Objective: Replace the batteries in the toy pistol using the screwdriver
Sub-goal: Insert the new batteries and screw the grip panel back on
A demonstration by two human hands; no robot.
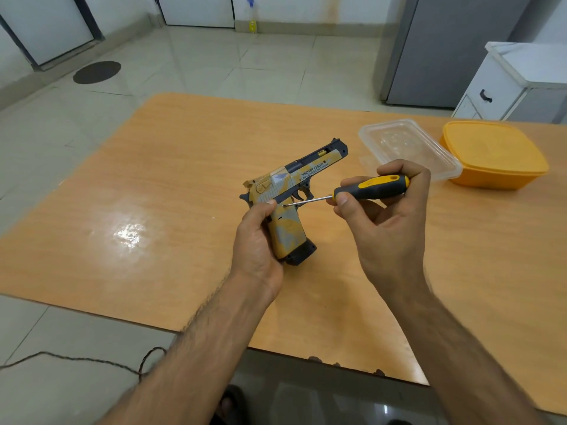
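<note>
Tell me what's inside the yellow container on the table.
Cannot tell: the yellow container is opaque and closed by its lid. A clear plastic lid leans against its left side; nothing rests on top.

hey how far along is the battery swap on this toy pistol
Early. Done: the left hand holds the toy pistol by its handle above the table, and the right hand has the screwdriver. In hand: its tip sits at the upper handle, apparently on a screw. Left: opening the cover, swapping batteries, closing up. No batteries are visible.
</note>
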